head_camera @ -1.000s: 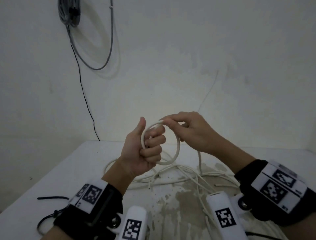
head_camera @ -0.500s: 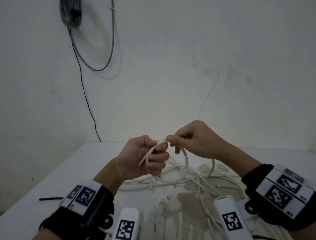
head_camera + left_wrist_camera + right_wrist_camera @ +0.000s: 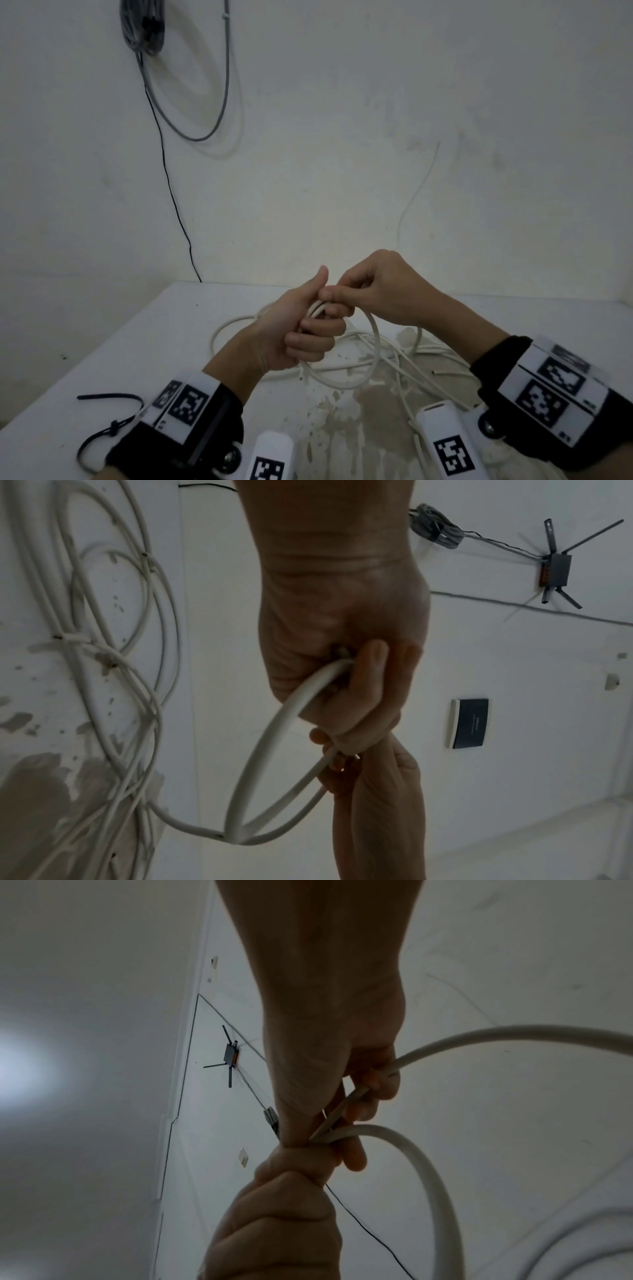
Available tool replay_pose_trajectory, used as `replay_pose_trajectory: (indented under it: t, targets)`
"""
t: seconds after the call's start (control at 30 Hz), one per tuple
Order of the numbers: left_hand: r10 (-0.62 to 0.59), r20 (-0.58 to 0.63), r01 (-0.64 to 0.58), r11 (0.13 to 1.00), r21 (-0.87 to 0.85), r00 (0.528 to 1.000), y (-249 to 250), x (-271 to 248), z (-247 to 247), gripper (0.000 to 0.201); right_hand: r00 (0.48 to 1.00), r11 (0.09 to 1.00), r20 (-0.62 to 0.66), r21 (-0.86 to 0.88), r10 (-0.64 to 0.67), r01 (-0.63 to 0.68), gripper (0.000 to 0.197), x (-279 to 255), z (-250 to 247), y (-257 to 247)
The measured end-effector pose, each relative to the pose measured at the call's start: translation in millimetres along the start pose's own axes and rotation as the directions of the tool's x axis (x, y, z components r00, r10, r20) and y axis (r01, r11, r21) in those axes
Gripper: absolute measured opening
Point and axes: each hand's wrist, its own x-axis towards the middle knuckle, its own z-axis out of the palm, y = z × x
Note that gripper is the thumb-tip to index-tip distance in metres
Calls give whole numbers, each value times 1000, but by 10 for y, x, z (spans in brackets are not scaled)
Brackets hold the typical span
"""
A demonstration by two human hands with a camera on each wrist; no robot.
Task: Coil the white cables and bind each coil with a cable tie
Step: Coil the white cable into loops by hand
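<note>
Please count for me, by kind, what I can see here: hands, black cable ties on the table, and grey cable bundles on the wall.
Hands: 2 (left hand, right hand)
Black cable ties: 2 (), partly hidden by the wristband
Grey cable bundle: 1
Total: 5
White cables: too tangled to count.

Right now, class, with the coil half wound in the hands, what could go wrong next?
The loose cable trails into a tangled pile on the table; the next pull may snag. The coil sits only in the left hand, with the right hand feeding, and could spring open. The cable ties lie behind the left wrist.
</note>
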Motion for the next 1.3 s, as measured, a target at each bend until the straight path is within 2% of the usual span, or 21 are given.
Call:
replay_pose_trajectory:
  t: [0.1, 0.17, 0.2, 0.27, 0.33, 0.43, 0.53, 0.63, 0.7, 0.77, 0.87, 0.9, 0.93, 0.97, 1.0, 1.07, 1.13, 1.23, 1.27, 1.3]
  targets:
    - [17, 134, -3, 994, -105, 991, 10, -22, -40, 43, 995, 997, 97, 71, -9, 2, 25, -48, -26, -4]
    - [63, 247, -4, 973, -232, 967, 38, -55, -35, 35, 988, 978, 134, 184, 77, -101, 30, -81, -88, 26]
    - [80, 259, -4, 959, -283, 963, 54, -81, -22, 33, 981, 955, 149, 253, 122, -157, 32, -93, -112, 41]
    - [117, 221, -52, 959, -280, 968, 67, -134, 24, 30, 972, 891, 169, 397, 163, -219, 33, -118, -123, 65]
    - [166, 188, -127, 971, -201, 968, 68, -145, 39, 28, 977, 857, 132, 471, 167, -210, 32, -122, -105, 61]
    - [194, 143, -180, 978, -104, 971, 115, -146, -1, 25, 987, 883, 41, 442, 158, -160, 29, -96, -118, 55]
    - [171, 129, -164, 984, -66, 977, 128, -104, 9, 19, 988, 924, -42, 361, 151, -126, 30, -66, -105, 55]
    - [190, -64, -184, 979, 90, 980, 81, -57, 72, 36, 981, 966, -167, 253, 101, -57, 30, -39, -44, 54]
    - [225, -197, -192, 966, 174, 954, 36, -5, 139, 45, 971, 977, -223, 211, 82, -35, 30, -30, -19, 47]
    - [277, -264, -231, 954, 193, 924, -14, 28, 197, 46, 967, 981, -240, 188, 84, -39, 31, -29, -3, 53]
    - [352, -209, -339, 936, 96, 912, -39, 23, 192, 46, 978, 943, -135, 315, 158, -109, 37, -42, 23, 85]
    - [374, -139, -374, 927, 22, 917, -35, 32, 145, 46, 980, 908, -68, 392, 186, -145, 42, -49, 35, 102]
    - [399, -17, -399, 913, -82, 917, -15, 46, 83, 44, 980, 873, -3, 454, 200, -176, 48, -63, 43, 131]
    - [430, 122, -400, 891, -216, 894, 19, 49, 28, 41, 977, 840, 50, 503, 206, -203, 55, -82, 49, 168]
    - [477, 206, -398, 856, -330, 854, 70, 41, -18, 39, 974, 804, 96, 551, 208, -225, 62, -110, 51, 210]
    - [588, 190, -455, 759, -466, 786, 197, -17, -137, 51, 960, 744, 192, 607, 202, -278, 68, -187, 42, 328]
    - [666, 189, -482, 680, -553, 721, 347, -104, -288, 66, 941, 762, 259, 558, 216, -328, 64, -283, 45, 489]
    - [763, 93, -579, 558, -595, 640, 560, -326, -454, 69, 918, 835, 265, 396, 295, -383, 45, -423, 37, 746]
    - [789, -18, -649, 491, -581, 614, 611, -391, -449, 67, 913, 854, 247, 340, 324, -395, 42, -454, 31, 809]
    - [800, -182, -757, 428, -493, 571, 632, -445, -405, 63, 913, 880, 215, 262, 347, -396, 39, -475, 24, 851]
